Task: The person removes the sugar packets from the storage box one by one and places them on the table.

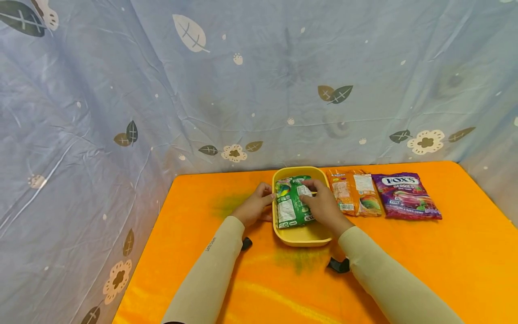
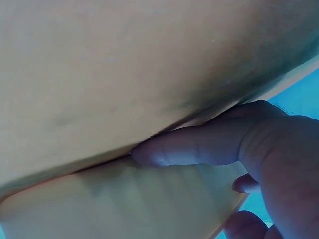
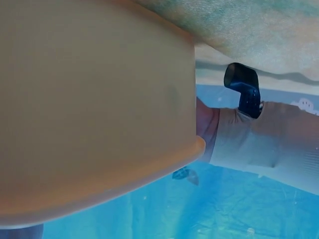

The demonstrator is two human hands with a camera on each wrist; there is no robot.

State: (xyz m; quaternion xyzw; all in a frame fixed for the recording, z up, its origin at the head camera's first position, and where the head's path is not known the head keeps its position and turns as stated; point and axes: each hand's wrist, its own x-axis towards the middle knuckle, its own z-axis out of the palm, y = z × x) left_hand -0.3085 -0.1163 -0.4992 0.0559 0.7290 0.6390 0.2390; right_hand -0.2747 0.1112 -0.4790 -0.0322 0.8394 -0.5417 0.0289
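Observation:
A yellow plastic tub (image 1: pixel 309 234) stands on the table with a green candy packet (image 1: pixel 288 209) lying in it. My left hand (image 1: pixel 255 204) holds the tub's left side, thumb at the rim and other fingers down the outer wall. Seen close in the left wrist view, one finger (image 2: pixel 194 147) runs along the tub's base, against the wall (image 2: pixel 124 204). My right hand (image 1: pixel 323 204) reaches over the right rim and pinches the green packet near its upper right part. In the right wrist view the tub's outer wall (image 3: pixel 94 99) hides most of that hand.
Right of the tub lies an orange candy packet (image 1: pixel 356 193), and beside it a purple Fox's Berries packet (image 1: pixel 408 195). An orange cloth (image 1: pixel 194 270) covers the table. Patterned curtains (image 1: pixel 259 81) hang behind and at the sides. A black wrist mount (image 1: pixel 339 265) juts from the right sleeve.

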